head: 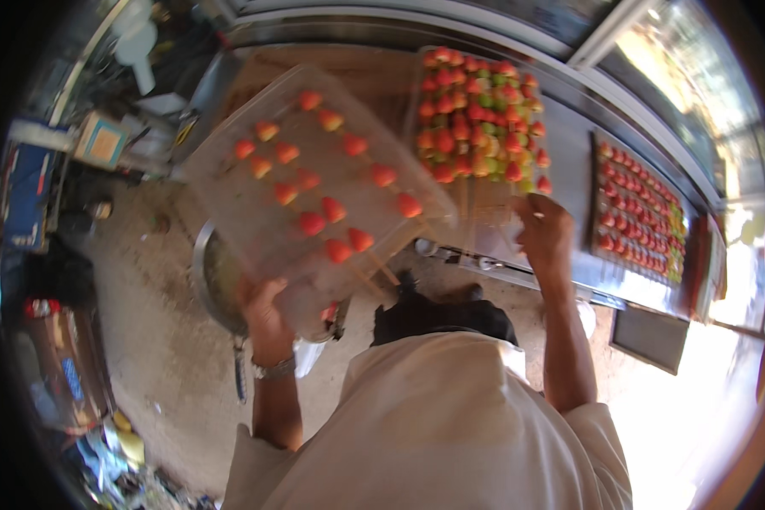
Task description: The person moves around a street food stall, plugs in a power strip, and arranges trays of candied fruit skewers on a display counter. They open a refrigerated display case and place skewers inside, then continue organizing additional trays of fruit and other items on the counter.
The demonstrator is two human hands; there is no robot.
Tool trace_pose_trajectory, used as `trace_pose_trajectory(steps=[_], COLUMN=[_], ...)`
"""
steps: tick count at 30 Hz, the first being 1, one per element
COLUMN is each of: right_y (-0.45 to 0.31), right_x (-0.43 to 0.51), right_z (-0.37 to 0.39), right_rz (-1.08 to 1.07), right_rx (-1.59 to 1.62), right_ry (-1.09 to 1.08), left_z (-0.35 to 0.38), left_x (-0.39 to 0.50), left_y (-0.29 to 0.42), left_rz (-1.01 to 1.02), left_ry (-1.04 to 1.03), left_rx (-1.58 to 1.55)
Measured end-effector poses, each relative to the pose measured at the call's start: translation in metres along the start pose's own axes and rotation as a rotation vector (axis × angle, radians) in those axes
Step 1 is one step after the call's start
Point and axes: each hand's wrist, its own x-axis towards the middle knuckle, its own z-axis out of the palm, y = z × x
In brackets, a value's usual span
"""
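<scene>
My left hand (264,306) grips the near edge of a translucent plastic tray (229,210), which is tilted and carries several skewers of strawberries (311,223), their sticks pointing towards me. To the right, a second tray is piled with strawberry and green fruit skewers (478,121). At the near right corner of that pile is my right hand (545,226), its fingers curled near the stick ends. Blur hides whether a stick is between them.
Farther right on the metal counter (567,153) lies another tray of red and green fruit skewers (641,210). A wide pan (207,280) with a handle is below my left hand. Cardboard boxes (64,363) stand at the left, and a framed window (586,57) runs behind the counter.
</scene>
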Motion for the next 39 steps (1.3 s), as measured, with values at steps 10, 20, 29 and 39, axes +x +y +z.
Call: trace_pose_trajectory(steps=[10, 20, 29, 39], right_y=[-0.052, -0.042, -0.015, -0.050], right_x=[-0.089, -0.073, 0.003, -0.066], right_z=[0.072, 0.048, 0.008, 0.032], right_rz=[-0.704, -0.309, 0.043, -0.938], right_rx=[-0.292, 0.209, 0.272, -0.179], right_ry=[-0.448, -0.553, -0.201, -0.138], left_z=[0.008, 0.004, 0.001, 0.019], left_x=[-0.002, -0.005, 0.000, -0.003], left_y=[0.001, -0.003, 0.002, 0.008], left_rz=[0.009, -0.032, -0.002, 0.008], left_ry=[-0.076, -0.022, 0.012, -0.171], left_rx=[-0.080, -0.081, -0.110, -0.132])
